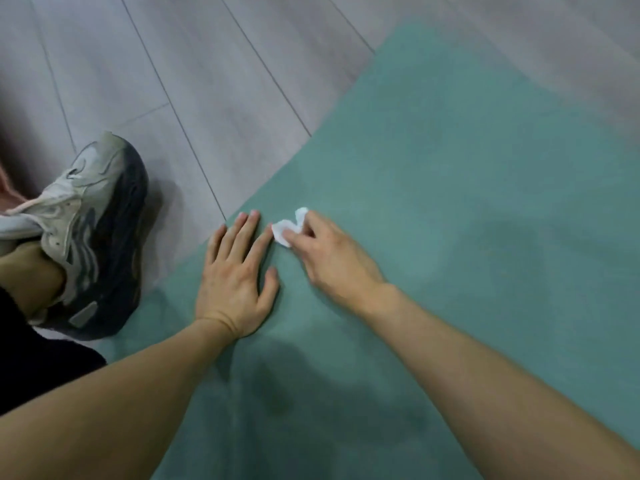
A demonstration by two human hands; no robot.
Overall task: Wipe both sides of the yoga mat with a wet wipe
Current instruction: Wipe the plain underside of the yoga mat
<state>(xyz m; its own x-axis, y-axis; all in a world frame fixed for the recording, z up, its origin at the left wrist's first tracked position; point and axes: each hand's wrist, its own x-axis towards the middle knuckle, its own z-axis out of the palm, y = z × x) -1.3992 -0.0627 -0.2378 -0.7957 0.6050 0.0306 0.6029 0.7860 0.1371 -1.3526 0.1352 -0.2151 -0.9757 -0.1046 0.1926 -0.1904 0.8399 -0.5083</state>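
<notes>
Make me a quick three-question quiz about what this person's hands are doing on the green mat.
1. True or false: the left hand lies flat, fingers straight, on the yoga mat.
2. Which hand holds the crumpled white wet wipe? A) left B) right C) neither
3. What stands on the wooden floor beside the mat's edge?

Key: 1. True. 2. B, the right hand pinches it against the mat. 3. A worn sneaker.

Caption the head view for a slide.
Left hand flat on the green yoga mat while the right hand pinches a white wet wipe.
</notes>
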